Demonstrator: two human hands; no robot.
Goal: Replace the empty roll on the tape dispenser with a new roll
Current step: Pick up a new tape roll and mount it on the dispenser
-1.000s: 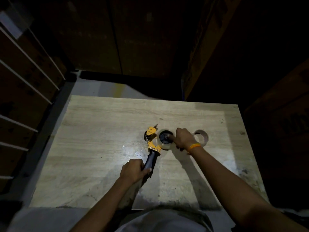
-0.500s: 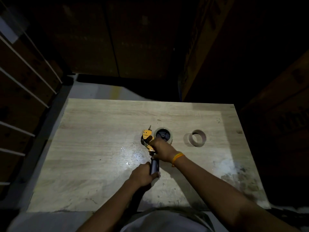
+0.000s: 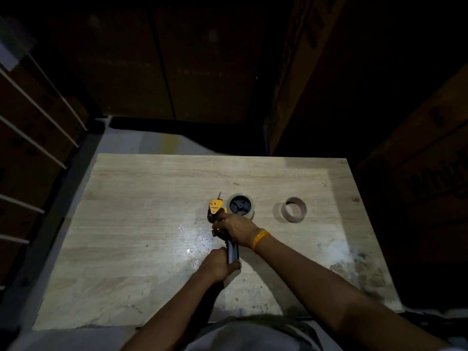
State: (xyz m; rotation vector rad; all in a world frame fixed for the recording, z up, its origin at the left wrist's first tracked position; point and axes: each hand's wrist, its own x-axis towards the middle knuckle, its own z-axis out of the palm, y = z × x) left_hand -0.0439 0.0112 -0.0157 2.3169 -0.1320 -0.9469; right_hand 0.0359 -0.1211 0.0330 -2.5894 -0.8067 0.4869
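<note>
A yellow and black tape dispenser (image 3: 216, 206) lies on the wooden table (image 3: 141, 224), near its middle. A pale new tape roll (image 3: 241, 205) sits around the dispenser's black hub. My left hand (image 3: 219, 264) is closed around the black handle. Above it, my right hand (image 3: 234, 228), with an orange wristband, grips the dispenser's frame and hides that part. An empty brown cardboard core (image 3: 293, 209) lies apart on the table, to the right of the dispenser.
Dark cardboard boxes (image 3: 417, 173) stand close along the table's right side and behind it. Shelving with white rails (image 3: 33, 138) runs along the left. A strip of grey floor (image 3: 141, 143) shows beyond the far edge. Scuffed patches mark the table's right front.
My right hand has moved from the roll on the hub down and left onto the dispenser's frame. My left hand stays on the handle. The camera has shifted slightly.
</note>
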